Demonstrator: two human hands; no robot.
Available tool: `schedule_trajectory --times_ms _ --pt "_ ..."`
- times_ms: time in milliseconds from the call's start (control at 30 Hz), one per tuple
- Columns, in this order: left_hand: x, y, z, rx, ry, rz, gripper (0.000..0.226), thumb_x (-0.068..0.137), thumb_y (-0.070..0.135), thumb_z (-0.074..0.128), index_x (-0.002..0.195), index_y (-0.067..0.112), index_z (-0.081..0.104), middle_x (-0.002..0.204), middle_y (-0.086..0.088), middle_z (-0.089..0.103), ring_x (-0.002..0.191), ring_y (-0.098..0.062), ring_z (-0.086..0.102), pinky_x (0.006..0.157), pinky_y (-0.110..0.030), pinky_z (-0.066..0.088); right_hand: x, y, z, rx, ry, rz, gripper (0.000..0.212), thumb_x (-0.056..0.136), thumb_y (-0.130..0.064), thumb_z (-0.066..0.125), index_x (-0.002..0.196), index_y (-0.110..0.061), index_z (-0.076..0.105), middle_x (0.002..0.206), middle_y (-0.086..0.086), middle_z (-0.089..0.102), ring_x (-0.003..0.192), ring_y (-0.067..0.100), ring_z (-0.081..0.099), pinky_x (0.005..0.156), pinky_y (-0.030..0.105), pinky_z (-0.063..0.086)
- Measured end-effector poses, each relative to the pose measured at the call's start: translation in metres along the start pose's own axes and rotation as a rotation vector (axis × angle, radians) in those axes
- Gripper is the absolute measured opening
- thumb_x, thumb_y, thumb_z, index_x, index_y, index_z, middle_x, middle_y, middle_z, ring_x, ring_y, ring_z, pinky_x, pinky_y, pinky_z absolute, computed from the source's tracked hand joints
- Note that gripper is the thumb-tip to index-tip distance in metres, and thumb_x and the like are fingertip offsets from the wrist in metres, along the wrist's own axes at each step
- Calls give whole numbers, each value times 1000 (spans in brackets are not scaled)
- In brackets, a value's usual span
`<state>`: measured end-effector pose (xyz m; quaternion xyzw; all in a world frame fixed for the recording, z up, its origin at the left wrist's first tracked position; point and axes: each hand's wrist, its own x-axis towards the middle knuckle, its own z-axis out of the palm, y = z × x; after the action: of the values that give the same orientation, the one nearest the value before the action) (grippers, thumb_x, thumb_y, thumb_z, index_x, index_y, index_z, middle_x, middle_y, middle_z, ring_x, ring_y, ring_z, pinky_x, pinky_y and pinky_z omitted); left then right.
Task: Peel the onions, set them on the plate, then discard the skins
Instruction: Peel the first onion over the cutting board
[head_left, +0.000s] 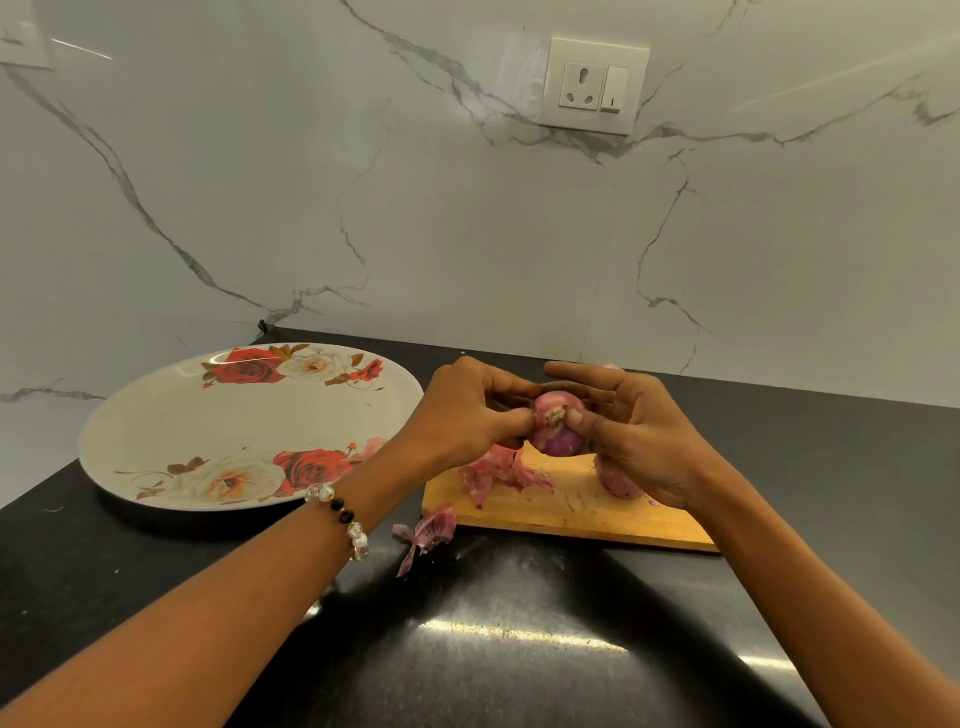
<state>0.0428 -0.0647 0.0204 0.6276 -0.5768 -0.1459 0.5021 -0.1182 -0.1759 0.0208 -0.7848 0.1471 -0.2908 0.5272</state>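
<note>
The red onion (558, 423) is held between both hands above the far edge of the wooden cutting board (571, 512), root end toward the person, its axis running away from the wearer. The right hand (631, 431) cradles it, thumb pressed on. The left hand (470, 410) pinches skin at its left side. Loose skins (498, 470) lie below the grip; the floral plate (156, 415) sits left, nearer the left hand, on the tabletop.

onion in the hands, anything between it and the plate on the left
Nothing visible blocks it. The onion is held above the cutting board; the plate is bare, with only the left hand on that side.
</note>
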Motion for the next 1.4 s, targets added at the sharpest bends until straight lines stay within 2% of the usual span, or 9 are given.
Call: schedule_trajectory --times_ms 133,233,567,833,1033,1133,1267,1333,1400 --pt "0 0 -3 57 17 11 30 79 6 73 108 12 72 91 -3 74 73 -10 71 64 -15 56 -2 -2 3 -82 -11 -15 46 89 2 61 127 -22 56 125 1 64 119 17 61 90 36 57" --pt "0 -2 -2 104 33 36 29 80 4 70 108 11 72 89 -5 74 69 -11 71 67 -18 57 -3 -3 3 -111 -8 -17 47 89 1 62 130 -20 55 127 2 63 121 17 59 93 38 56" --pt "1 -5 -2 116 152 61 19 82 1 67 98 10 74 78 -6 72 57 -11 69 59 -17 56 -2 -1 4 -14 6 -13 46 90 -1 60 133 -15 54 125 5 65 116 16 63 83 32 59" --pt "5 -9 1 64 258 -59 13 86 5 67 96 9 72 77 -4 71 56 -12 69 59 -20 57 1 1 -1 258 40 -9 48 84 -3 58 131 -9 56 123 14 67 115 28 65 90 44 57" --pt "6 -16 0 68 281 -128 13 86 6 67 97 11 71 76 -4 71 57 -12 69 60 -21 58 1 -2 -5 479 92 -19 51 79 -2 56 130 -4 57 124 16 67 116 30 64 91 46 55" --pt "7 -17 -1 81 242 -128 14 88 8 64 96 14 74 82 -3 72 65 -13 70 66 -27 60 1 -3 -10 456 118 -36 58 72 -10 67 129 -7 57 121 15 68 115 28 64 88 39 58" --pt "6 -12 3 53 233 -74 15 91 19 64 101 14 74 86 -1 72 74 -13 69 70 -31 60 0 0 -10 363 99 -39 58 75 -3 64 133 -9 54 115 12 71 113 28 65 83 34 59" --pt "5 -7 2 -10 233 -15 20 90 21 66 107 13 72 91 -4 72 77 -14 70 68 -29 60 0 0 -9 300 64 -48 64 75 -11 72 135 -11 52 117 11 70 113 28 65 83 34 59" --pt "5 -3 -1 -57 154 37 27 87 19 68 113 12 69 97 -4 72 80 -13 71 67 -26 59 -1 0 -9 238 17 -53 74 72 -22 79 139 -12 49 122 13 68 114 29 65 87 39 58"
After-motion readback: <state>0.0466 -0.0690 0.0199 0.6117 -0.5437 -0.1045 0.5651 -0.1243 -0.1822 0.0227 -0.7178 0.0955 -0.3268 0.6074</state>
